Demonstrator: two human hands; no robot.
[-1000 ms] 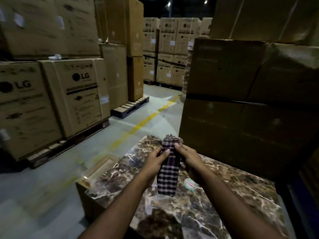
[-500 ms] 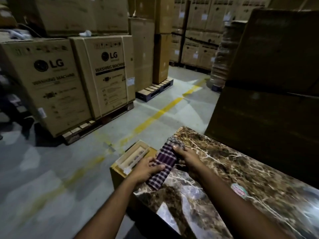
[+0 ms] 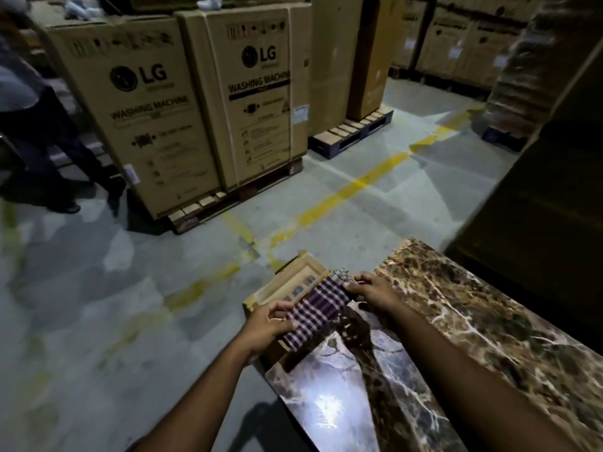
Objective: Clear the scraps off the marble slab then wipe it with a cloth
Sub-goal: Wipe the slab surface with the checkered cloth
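A glossy brown marble slab (image 3: pixel 463 324) with white veins fills the lower right of the head view. A folded purple-and-white checked cloth (image 3: pixel 318 309) lies stretched over the slab's left edge. My left hand (image 3: pixel 266 327) grips the cloth's near end, out past the slab over an open cardboard box. My right hand (image 3: pixel 372 288) pinches its far end on the slab. No scraps show on the visible part of the slab.
An open cardboard box (image 3: pixel 287 288) sits against the slab's left edge. Tall washing-machine cartons (image 3: pixel 254 93) stand on pallets across a grey floor with yellow lines (image 3: pixel 352 187). A person's legs (image 3: pixel 42 151) are at far left. Dark stacked boxes (image 3: pixel 538 190) rise right behind the slab.
The cloth hung upright between my hands a second ago; it now lies low along the slab's left edge. My view has swung left and down.
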